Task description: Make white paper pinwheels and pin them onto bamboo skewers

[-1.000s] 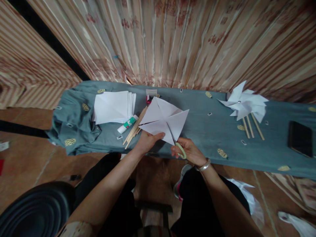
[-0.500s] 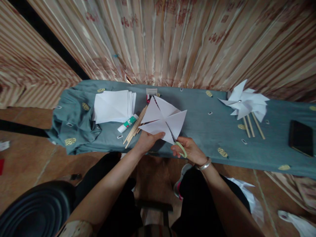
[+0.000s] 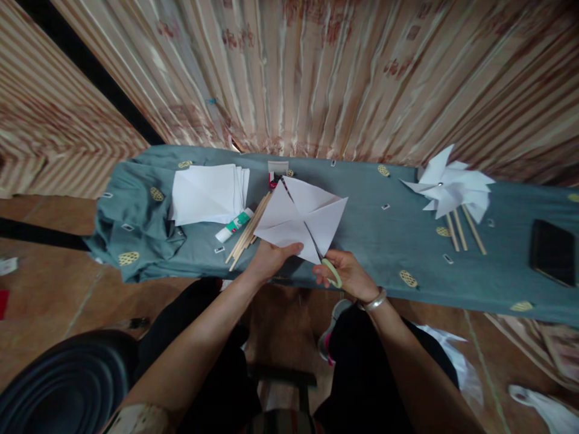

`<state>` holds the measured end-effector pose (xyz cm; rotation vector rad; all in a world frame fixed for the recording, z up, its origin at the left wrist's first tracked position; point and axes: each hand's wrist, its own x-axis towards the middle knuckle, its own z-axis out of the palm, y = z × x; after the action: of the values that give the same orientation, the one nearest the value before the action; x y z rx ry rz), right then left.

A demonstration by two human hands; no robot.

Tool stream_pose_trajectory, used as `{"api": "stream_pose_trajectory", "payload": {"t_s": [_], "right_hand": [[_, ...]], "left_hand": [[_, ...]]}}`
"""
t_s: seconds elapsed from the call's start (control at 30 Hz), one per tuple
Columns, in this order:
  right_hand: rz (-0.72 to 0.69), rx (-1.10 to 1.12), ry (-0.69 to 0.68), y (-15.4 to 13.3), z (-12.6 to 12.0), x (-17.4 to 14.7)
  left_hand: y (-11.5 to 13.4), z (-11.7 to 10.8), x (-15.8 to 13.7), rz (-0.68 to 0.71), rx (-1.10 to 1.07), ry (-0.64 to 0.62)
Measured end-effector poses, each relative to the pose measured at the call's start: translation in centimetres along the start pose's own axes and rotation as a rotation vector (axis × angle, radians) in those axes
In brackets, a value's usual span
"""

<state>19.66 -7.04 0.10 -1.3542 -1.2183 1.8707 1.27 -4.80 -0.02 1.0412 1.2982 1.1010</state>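
Note:
My left hand (image 3: pixel 277 256) pinches the lower edge of a square sheet of white paper (image 3: pixel 283 220), its thumb lying on top. Slits run from the sheet's corners toward its middle. In my right hand (image 3: pixel 341 271) is a pair of scissors (image 3: pixel 333 274) with light green handles, its blades in the slit at the near corner. To the left lie several thin wooden sticks (image 3: pixel 248 232), partly under the paper, and a green and white glue stick (image 3: pixel 234 225). Behind the sheet sits a small open red box (image 3: pixel 274 179).
A stack of white paper (image 3: pixel 205 194) lies on the left of the cloth-covered table (image 3: pixel 375 241). Paper pinwheels (image 3: pixel 452 184) on sticks and a dark phone (image 3: pixel 552 252) lie at the right. A pleated curtain (image 3: pixel 307 78) hangs behind; a black round stool (image 3: pixel 67 383) stands lower left.
The paper's flaps have settled flatter, and its right corner has shifted slightly outward. Both hands and the scissors stay in nearly the same place.

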Motion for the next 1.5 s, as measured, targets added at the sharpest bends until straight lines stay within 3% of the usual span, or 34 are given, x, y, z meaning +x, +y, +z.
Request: {"api": "stream_pose_trajectory", "payload": {"t_s": [0.47,0.67,0.8,0.93,1.0,1.07,1.27,1.5], "right_hand": [[0.001,-0.009,-0.04,-0.2,-0.1,-0.2],[0.108,-0.124,-0.107,-0.2,-2.9,-1.8],[0.068,-0.381,0.117,0.9,-7.1,-3.7],[-0.04,-0.813,0.68,1.8,-10.1,-4.0],[-0.082,-0.969,0.857,2.0,-10.5,-3.4],[-0.102,-1.087,0.93,2.1,-10.3,-2.5],[-0.055,-1.268,0.972,1.5,-9.3,-0.7],[-0.162,-1.19,1.007,1.4,-9.4,0.3]], "left_hand": [[-0.3,0.0,0.2,-0.029,-0.046,-0.029],[-0.3,-0.1,1.0,0.006,-0.126,0.066],[-1.1,-0.1,1.4,-0.057,-0.211,0.013],[-1.6,0.7,1.1,-0.112,-0.195,-0.057],[-1.6,1.2,0.9,-0.128,-0.147,-0.093],[-1.6,1.6,0.9,-0.132,-0.111,-0.143],[-1.7,1.7,1.3,-0.069,-0.048,-0.222],[-1.0,-0.6,0.7,0.076,0.117,-0.117]]}}
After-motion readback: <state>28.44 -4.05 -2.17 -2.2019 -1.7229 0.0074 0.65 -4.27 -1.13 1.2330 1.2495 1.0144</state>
